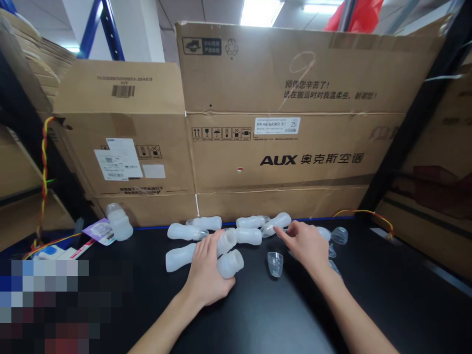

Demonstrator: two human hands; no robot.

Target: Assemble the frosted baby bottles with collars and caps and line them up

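Left hand (210,270) wrapped over two milky bottles on the dark surface (254,314): near bottle (230,265) under the palm, far bottle (226,242) beneath the fingers, necks pointing right. A pale bottle body (180,257) emerges left of the knuckles; cannot tell whether it belongs to the far bottle.

Right hand (308,246) farther right, fingers bent, thumb side just beside a slanted bottle (277,224). Its fingertips are partly hidden; cannot tell whether anything is held.

Handling, as judged: thin plastic, light, fairly stiff with a little give; smooth walls likely to slip or roll when lying down. Best hold is the narrowed waist, lightly squeezed; a pair in one palm may slide against each other. Clear cups probably hard and easily tipped; take by the sides.

Containers: more bottles (249,236) lie along the far edge, some with clear ends. Frosted walls; contents cannot be made out. Clear cup (275,264) stands between the hands, nothing evident inside. Other clear pieces (339,235) lie right of the right hand. Far left, an upright bottle (121,226) wears a clear top, beside a purple card (99,231). Cardboard box (221,162) panels stand behind.
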